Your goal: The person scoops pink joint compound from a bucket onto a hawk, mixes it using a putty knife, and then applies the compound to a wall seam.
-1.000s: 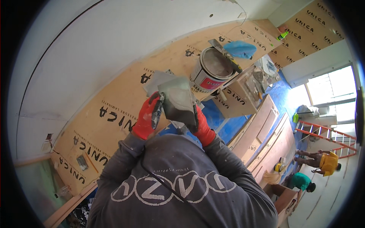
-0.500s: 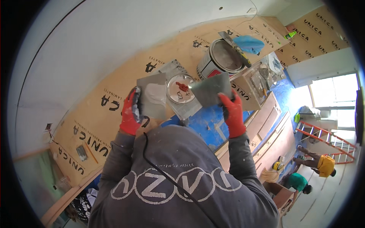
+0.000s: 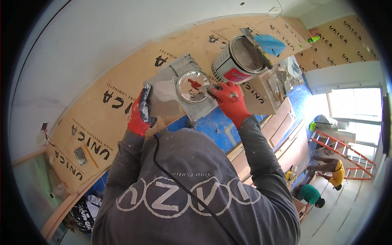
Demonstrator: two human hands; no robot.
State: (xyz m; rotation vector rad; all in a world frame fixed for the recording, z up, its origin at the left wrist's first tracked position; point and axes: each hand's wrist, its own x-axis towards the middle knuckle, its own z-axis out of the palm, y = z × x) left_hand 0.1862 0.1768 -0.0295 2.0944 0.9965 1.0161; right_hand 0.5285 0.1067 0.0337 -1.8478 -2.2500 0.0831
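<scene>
My left hand (image 3: 139,112), in a red glove with a dark, paste-smeared palm, grips a flat grey plate (image 3: 165,108) by its left edge. Pale grey paste (image 3: 164,90) is spread on the plate's upper part. My right hand (image 3: 231,101), also red-gloved, is closed on a flat metal spreader (image 3: 205,87), seen nearly edge-on with its tip over a round lid (image 3: 182,97). On that lid lies a blob of red paste (image 3: 194,84). Under the lid are flat grey sheets (image 3: 197,109), and the plate's right edge is close beside it.
An open can (image 3: 223,65) of greyish filler stands beyond my right hand, a putty knife (image 3: 260,50) across its rim. Blue plastic (image 3: 270,44) lies behind it. A box of tools (image 3: 281,81) sits right. Two people (image 3: 312,193) bend near an orange ladder (image 3: 343,149).
My right hand has moved left and turned the spreader from broad face to edge, bringing its tip to the red paste. My left hand still holds the plate, nearly in place.
</scene>
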